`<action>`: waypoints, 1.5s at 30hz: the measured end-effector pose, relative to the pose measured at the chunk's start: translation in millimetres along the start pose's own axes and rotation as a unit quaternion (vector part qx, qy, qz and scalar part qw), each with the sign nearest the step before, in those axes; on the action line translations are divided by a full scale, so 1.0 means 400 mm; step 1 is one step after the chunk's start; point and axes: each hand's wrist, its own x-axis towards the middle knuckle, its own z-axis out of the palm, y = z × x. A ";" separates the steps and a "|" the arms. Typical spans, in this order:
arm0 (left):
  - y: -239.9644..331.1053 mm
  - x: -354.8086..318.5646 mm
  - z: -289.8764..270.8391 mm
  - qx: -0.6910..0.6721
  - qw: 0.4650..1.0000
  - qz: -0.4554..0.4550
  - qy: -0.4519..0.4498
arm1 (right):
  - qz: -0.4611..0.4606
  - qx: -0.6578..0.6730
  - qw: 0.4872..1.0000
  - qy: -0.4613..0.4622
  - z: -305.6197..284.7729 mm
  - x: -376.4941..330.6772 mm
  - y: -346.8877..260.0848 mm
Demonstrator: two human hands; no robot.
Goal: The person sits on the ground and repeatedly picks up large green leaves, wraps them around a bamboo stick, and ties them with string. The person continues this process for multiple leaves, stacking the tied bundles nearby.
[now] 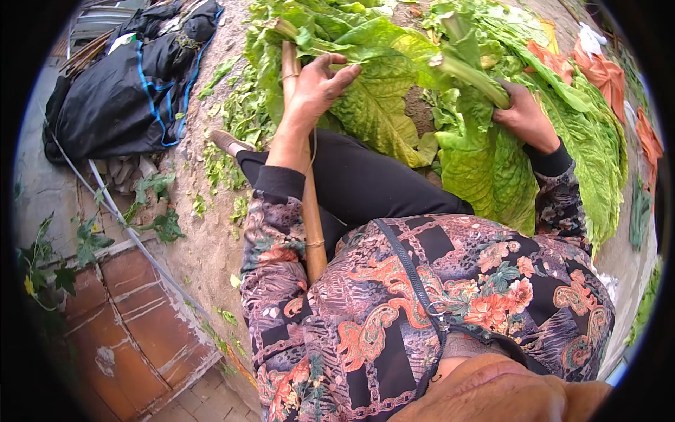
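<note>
Outdoors, on bare dusty ground [204,246], the person sits with one black-trousered leg [365,183] stretched toward a heap of large, crinkled green leaves [590,162] that fills the upper part of the view. Their left hand [318,86] rests with its fingers spread open and loose on a broad yellow-green leaf with a pale midrib [380,105], the fingertips lying on the leaf's surface; it is not closed around anything. Just beside and partly under that hand runs a long tan wooden stick [310,211], which passes from the leaves down along the forearm to the lap. Their right hand [524,116] is closed tight around the thick pale-green stalk [471,74] of another big leaf, which hangs down from the grip over the heap. Both leaves lie in front of the knees, well within arm's reach, the two hands well apart with leaves between them. Both arms wear sleeves of a dark blouse patterned with orange flowers and paisley [436,295], and a thin dark strap [411,274] crosses the chest. To the left, a crumpled black cover with blue piping [119,98] lies on the ground, well apart from the hands, with small torn leaf scraps [225,162] scattered between it and the leg. Orange cloth [598,70] shows at the far right edge of the heap, and reddish-brown tiles [133,330] pave the lower left corner.
</note>
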 end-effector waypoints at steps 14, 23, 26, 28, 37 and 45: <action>0.036 -0.081 -0.035 -0.172 0.978 0.114 -0.013 | -0.160 -0.159 0.943 -0.244 -0.076 0.375 -0.205; 0.115 -0.106 -0.010 -0.224 0.971 0.076 0.015 | -0.009 0.328 0.916 -0.229 0.314 0.259 -0.076; 0.081 -0.111 -0.017 -0.232 0.966 0.109 0.033 | -0.126 0.212 0.948 -0.199 0.273 0.179 -0.075; 0.056 -0.108 -0.015 -0.155 0.981 0.106 0.054 | -0.095 0.088 0.959 -0.252 0.255 0.118 -0.156; 0.099 -0.221 -0.094 0.089 0.964 0.089 0.236 | -0.088 0.028 0.953 -0.288 0.374 0.236 -0.018; -0.229 -0.216 -0.285 0.178 0.975 -0.118 0.059 | -0.052 0.279 0.927 -0.246 0.483 0.458 -0.112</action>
